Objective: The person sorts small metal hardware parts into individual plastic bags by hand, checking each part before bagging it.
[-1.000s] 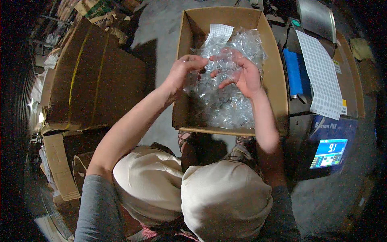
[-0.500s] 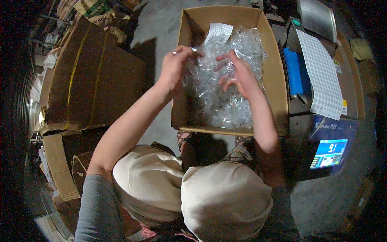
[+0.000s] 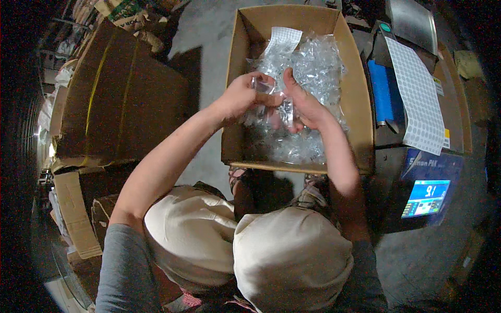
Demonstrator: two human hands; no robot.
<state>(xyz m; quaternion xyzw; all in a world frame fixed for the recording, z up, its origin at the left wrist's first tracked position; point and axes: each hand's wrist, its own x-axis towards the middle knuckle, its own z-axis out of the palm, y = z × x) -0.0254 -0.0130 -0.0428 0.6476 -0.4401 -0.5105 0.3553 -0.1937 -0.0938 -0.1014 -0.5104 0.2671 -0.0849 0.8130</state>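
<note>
My left hand (image 3: 244, 98) is over the left side of an open cardboard box (image 3: 356, 104), its thumb and fingers closed on a small clear plastic packet (image 3: 286, 110). Just to the right, my right hand (image 3: 309, 108) has its thumb raised and its fingers stretched toward the packet's lower part; whether they touch it I cannot tell. Many similar clear packets (image 3: 321, 60) fill the box beneath both hands. A white label sheet (image 3: 284, 39) lies on the packets near the box's far end.
A large closed carton (image 3: 141, 99) stands to the left. Right of the box are a machine with a lit screen (image 3: 427, 198), a blue roll (image 3: 380, 93) and a long sheet of round labels (image 3: 415, 94). My knees (image 3: 292, 255) are close below the box.
My hands have come together over the middle of the box and slightly nearer to me. The left now grips a packet seen clearly between the hands; the right thumb has lifted.
</note>
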